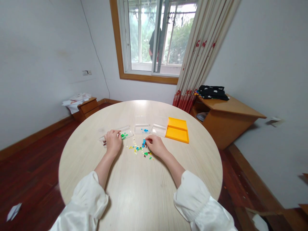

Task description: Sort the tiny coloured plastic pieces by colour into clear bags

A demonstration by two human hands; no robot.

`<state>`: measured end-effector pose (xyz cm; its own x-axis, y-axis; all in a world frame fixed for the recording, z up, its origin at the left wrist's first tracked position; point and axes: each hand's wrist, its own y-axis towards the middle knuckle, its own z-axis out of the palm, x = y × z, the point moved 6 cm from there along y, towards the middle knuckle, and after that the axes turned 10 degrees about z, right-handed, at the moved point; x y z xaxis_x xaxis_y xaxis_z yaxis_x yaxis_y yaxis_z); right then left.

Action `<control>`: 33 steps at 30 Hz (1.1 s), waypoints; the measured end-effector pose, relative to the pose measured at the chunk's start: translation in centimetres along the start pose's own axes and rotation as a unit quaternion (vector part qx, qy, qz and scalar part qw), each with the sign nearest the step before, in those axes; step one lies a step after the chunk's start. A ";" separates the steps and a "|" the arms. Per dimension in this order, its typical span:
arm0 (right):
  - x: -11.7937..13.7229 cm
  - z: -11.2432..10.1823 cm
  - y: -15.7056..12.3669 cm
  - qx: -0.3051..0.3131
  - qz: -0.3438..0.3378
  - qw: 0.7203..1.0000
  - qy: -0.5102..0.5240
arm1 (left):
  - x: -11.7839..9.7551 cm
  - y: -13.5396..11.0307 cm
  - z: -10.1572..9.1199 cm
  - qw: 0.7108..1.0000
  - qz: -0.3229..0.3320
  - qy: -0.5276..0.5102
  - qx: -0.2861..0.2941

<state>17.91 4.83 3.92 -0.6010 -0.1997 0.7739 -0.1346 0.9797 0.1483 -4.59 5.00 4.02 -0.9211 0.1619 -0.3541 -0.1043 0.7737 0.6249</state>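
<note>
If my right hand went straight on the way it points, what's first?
Your right hand would likely meet the loose blue pieces first; depth is unclear, so they may already touch.

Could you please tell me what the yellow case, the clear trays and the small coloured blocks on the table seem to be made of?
Yellow case: probably smooth, opaque plastic, given its even colour and crisp rims. Clear trays: likely smooth, transparent plastic, since the tabletop shows through, though glass is possible. Small coloured blocks: seemingly plastic from their bright, solid colours; too small to judge finish.
</note>
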 end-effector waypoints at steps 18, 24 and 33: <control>0.5 0.7 -0.5 0.040 -0.025 0.982 -0.181 | -2.2 -0.1 -0.1 0.996 0.057 -0.062 0.013; 0.9 0.3 -0.6 0.030 -0.020 0.977 -0.209 | -4.1 -0.4 0.4 0.979 0.143 -0.128 0.075; 0.5 0.3 -0.4 0.029 -0.007 0.974 -0.225 | -5.9 -1.1 1.2 0.954 0.172 -0.142 0.199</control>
<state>17.46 4.37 4.07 -0.8813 -0.2116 0.4226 -0.1809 0.9771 0.1119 1.37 3.88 4.59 -0.7303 0.5646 -0.3846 0.3893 0.8066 0.4448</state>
